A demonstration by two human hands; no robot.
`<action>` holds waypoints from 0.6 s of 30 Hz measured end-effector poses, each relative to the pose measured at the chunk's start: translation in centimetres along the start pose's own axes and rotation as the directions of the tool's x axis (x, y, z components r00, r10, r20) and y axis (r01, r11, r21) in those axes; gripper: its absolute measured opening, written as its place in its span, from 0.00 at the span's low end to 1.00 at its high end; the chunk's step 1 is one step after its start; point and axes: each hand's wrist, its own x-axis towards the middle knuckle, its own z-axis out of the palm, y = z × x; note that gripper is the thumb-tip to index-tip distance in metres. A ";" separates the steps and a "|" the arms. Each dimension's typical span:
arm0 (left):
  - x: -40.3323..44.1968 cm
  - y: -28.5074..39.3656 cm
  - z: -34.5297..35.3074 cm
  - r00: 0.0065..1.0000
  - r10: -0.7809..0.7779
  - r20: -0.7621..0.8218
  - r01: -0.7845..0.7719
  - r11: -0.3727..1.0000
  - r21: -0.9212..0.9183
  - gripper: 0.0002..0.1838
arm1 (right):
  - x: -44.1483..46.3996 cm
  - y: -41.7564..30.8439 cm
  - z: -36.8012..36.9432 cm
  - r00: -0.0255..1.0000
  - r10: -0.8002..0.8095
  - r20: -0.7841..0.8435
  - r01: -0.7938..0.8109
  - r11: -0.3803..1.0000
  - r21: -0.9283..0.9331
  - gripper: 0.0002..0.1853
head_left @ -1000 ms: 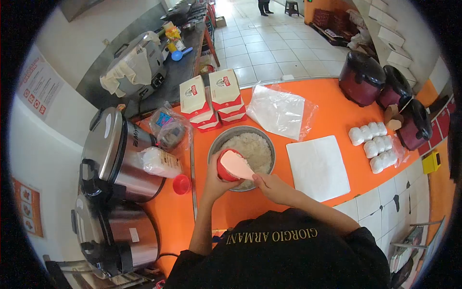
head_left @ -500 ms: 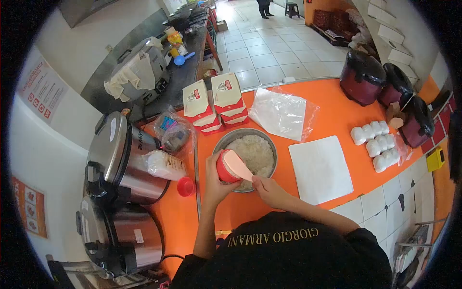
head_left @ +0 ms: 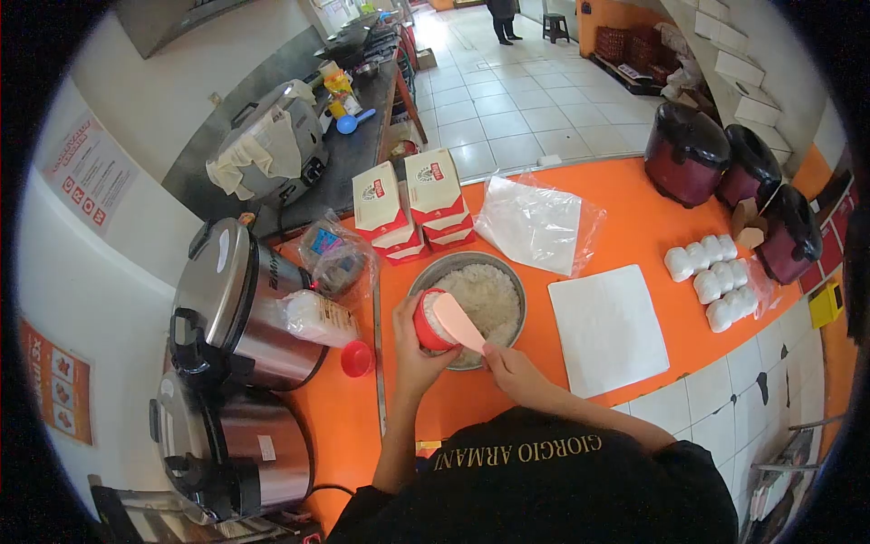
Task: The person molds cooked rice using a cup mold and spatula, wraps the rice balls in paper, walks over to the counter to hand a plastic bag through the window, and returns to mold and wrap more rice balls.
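Note:
My left hand [head_left: 419, 349] is wrapped round a red cup [head_left: 424, 328] filled with white rice, tilted over the near left rim of a metal bowl [head_left: 518, 283]. More cooked rice [head_left: 485, 295] lies in the bowl. In my right hand [head_left: 515, 370] is the handle of a pink rice paddle [head_left: 457, 321]. The paddle's flat blade lies across the mouth of the cup, against the rice. A second red cup [head_left: 358, 359] stands on the orange table to the left of my left hand. White paper sheets [head_left: 609, 328] lie to the right of the bowl.
Stacked food boxes [head_left: 435, 190] stand behind the bowl, beside plastic-wrapped paper [head_left: 530, 222]. Two large steel cookers [head_left: 236, 290] line the left side. Wrapped white bundles [head_left: 711, 272] and dark red cookers [head_left: 686, 150] sit at right. A person [head_left: 502, 18] stands far back.
The whole view has shifted slightly. My hands keep their hold on the cup and the paddle, whose blade stays over the cup's mouth.

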 end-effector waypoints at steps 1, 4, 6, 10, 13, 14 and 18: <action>-0.3 -1.1 0.5 0.999 -0.038 0.012 0.040 0.988 -0.151 0.52 | 0.2 -0.1 -0.4 1.000 0.003 0.000 -0.003 1.000 0.003 0.22; -0.4 -1.3 0.8 0.993 -0.121 0.010 0.115 0.912 -0.395 0.53 | 1.1 0.2 -2.6 0.994 -0.065 0.090 0.069 0.997 -0.037 0.22; -0.2 -0.5 0.9 0.986 -0.165 -0.008 0.140 0.858 -0.494 0.52 | 2.0 1.4 -3.7 0.979 0.125 0.159 -0.182 0.888 0.422 0.21; -0.5 -0.6 1.0 0.987 -0.147 -0.071 0.084 0.831 -0.549 0.51 | 1.3 2.4 -2.6 0.971 0.210 0.113 -0.234 0.928 0.289 0.20; -0.6 -1.1 1.8 0.989 -0.031 -0.142 -0.006 0.967 -0.255 0.50 | 0.1 0.9 0.3 0.996 -0.080 0.042 0.072 0.981 0.178 0.20; -0.7 -1.1 2.0 0.983 -0.003 -0.185 -0.032 0.983 -0.182 0.50 | 0.2 0.5 0.0 0.996 -0.079 0.044 0.070 0.981 0.183 0.20; -1.2 -1.3 2.9 0.932 0.021 -0.361 -0.103 0.972 -0.209 0.51 | 3.1 0.9 -2.0 0.996 -0.053 0.065 0.048 0.996 0.078 0.22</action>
